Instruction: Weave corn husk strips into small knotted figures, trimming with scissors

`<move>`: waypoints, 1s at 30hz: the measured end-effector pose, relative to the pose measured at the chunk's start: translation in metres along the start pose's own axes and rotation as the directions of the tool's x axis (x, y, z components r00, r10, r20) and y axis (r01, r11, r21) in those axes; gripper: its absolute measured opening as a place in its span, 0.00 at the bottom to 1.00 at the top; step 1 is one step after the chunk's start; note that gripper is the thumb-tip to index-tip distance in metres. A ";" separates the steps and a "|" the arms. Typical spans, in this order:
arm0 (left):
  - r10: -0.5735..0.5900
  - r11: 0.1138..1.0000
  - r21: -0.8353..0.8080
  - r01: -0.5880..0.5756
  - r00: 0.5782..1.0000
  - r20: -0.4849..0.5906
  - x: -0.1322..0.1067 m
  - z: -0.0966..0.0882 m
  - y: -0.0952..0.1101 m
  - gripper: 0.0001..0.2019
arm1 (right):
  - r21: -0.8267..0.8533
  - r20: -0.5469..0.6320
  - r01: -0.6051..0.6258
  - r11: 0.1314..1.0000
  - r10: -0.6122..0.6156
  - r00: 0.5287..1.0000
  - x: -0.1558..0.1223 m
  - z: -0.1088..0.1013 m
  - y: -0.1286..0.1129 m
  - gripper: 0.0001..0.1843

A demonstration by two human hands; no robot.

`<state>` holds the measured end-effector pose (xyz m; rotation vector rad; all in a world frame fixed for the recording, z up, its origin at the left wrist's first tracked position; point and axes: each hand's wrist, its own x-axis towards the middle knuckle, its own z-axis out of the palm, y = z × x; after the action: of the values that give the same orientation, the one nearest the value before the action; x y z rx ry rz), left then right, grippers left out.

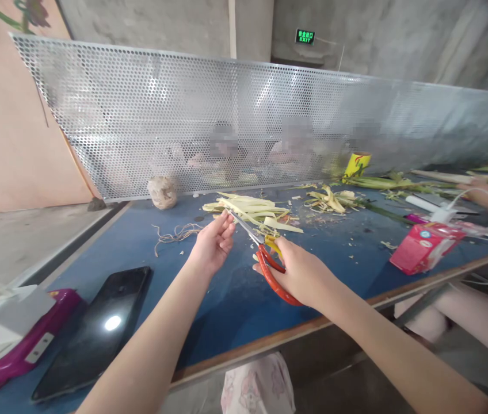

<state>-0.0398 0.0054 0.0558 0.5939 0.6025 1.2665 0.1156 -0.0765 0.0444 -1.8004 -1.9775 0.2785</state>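
1. Looks from the wearer's head, forward and down, at left hand and right hand.
2. Sits near and above the blue table.
3. Takes in perforated screen and exit sign beyond.

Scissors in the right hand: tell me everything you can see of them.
The scissors have glossy orange-red handles, which look like plastic, and slim, silvery blades that look like metal. The right hand holds them by the handles above the blue table. They slant, blades pointing forward and to the left, tips at the fingertips of the left hand. The blades look close together; whether they are fully shut, or the tips touch those fingers, I cannot tell.
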 end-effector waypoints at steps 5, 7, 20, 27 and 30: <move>0.002 1.000 0.002 -0.002 1.000 0.012 -0.001 0.001 0.000 0.08 | 0.011 0.021 -0.001 1.000 0.001 1.000 0.000 0.000 0.000 0.23; 0.000 1.000 0.005 0.000 1.000 0.015 -0.001 0.001 0.000 0.08 | 0.018 0.018 0.004 1.000 -0.004 1.000 0.000 0.000 0.000 0.23; -0.011 1.000 -0.011 0.011 1.000 0.010 0.000 0.001 0.000 0.08 | 0.046 0.032 -0.010 0.999 0.008 0.999 0.000 0.000 -0.001 0.18; -0.030 0.999 -0.014 0.030 0.999 0.031 0.000 0.000 0.000 0.06 | -0.016 0.026 -0.008 1.000 0.008 1.000 -0.001 0.001 -0.001 0.20; -0.032 0.999 -0.019 0.033 0.999 0.035 0.000 0.000 0.000 0.06 | -0.041 0.003 0.003 0.999 -0.003 1.000 -0.001 0.002 0.000 0.20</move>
<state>-0.0397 0.0055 0.0553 0.5868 0.5684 1.2281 0.1145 -0.0768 0.0426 -1.8238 -2.0016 0.2413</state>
